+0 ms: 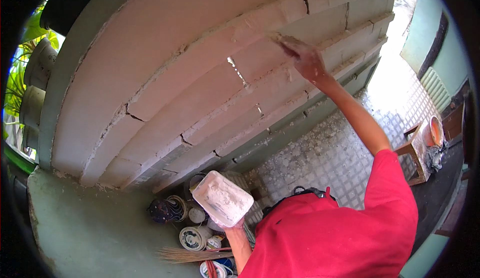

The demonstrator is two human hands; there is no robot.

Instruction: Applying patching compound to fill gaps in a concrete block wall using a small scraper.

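Observation:
My right hand point(311, 67) is raised to the wall, its fingers closed round a short paintbrush-like tool point(283, 40), smeared by motion, so its exact kind is unclear. The tool's tip is at or close to the pale wall point(210, 95), which has stepped horizontal ledges with several dark cracks and chipped edges. Low in front of me, my left hand point(235, 224) holds a white rectangular plastic tub point(242, 209) from beneath. Pale pinkish-white paste point(220, 192) coats the inside of the tub. Most of the left hand's fingers are hidden under it.
Several paint buckets point(192, 238) and a straw broom point(187, 254) stand in the corner below the tub. Speckled floor tiles point(312, 138) run along the wall. A wooden stool point(416, 158) with an orange-lined bucket point(434, 131) is at the right. Potted plants point(41, 60) line the far left.

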